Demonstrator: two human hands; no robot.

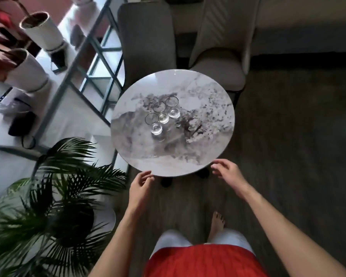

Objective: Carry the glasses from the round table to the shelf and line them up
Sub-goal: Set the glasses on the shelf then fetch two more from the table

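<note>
Empty hands (141, 183) at table (208, 148) edge, glasses (164, 116) central

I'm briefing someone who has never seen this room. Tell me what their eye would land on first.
First the round marble table in the middle, with three clear glasses standing in a diagonal row near its centre. Next the two bare hands at its near edge, left hand and right hand, both open and empty. Then the dark palm plant at lower left.
</note>
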